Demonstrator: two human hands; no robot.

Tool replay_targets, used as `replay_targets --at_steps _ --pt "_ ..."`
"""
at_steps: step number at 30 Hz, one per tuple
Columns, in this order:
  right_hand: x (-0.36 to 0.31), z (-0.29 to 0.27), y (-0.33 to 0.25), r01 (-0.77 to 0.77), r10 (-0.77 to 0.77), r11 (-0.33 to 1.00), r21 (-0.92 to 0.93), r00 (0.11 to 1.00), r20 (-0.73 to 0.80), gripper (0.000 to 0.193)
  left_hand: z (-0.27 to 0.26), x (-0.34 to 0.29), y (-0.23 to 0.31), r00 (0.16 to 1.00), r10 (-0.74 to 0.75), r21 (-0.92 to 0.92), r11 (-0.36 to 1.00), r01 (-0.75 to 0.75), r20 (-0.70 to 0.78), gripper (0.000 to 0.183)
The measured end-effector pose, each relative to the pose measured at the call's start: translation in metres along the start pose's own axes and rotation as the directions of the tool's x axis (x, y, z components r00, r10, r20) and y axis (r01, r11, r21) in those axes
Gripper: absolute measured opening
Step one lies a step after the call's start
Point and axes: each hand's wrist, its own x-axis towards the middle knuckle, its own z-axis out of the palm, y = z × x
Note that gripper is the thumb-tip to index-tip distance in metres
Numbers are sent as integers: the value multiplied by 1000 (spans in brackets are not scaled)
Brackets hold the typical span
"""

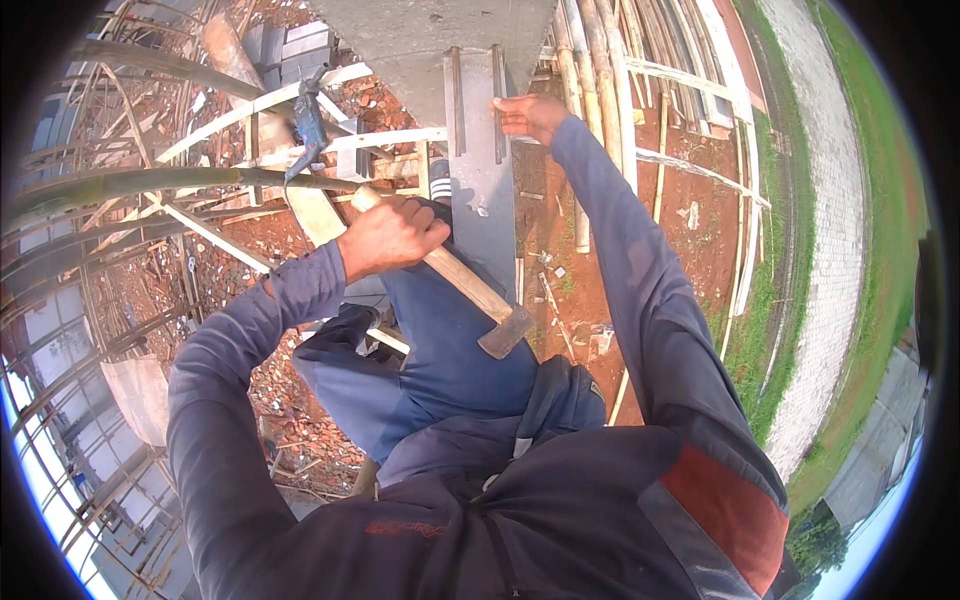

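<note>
Left hand (393,236), ten o'clock, grips hatchet (480,292); right hand (533,117), just past twelve, part-open, touches one of two strips (456,100) already lying along board (482,205), fixing undetermined.

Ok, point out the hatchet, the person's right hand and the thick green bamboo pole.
Hatchet (467,286): head view, on the wooden handle.
Right hand (537,117): head view, on the middle of the hand.
Green bamboo pole (170,181): head view, partway along its length.

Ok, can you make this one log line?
left hand: grips hatchet; right hand: at right edge of grey board; hatchet head: over blue trousers
</note>
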Motion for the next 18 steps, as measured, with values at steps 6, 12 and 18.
replay_targets --at_steps 6,12,18 --pt "-5 8 9 -21 21 1000 -10 999 42 45 6 -14 -12 890 -449 7 893 450 72 9" --pt "6 1 8 -13 13 1000 -7 1000 17 42 -1 4 -62 790 -575 54 814 578 212 13" --pt "-1 3 8 -7 9 999 51 999 -41 47 -6 4 4 994 -72 -11 997 73 81 15"
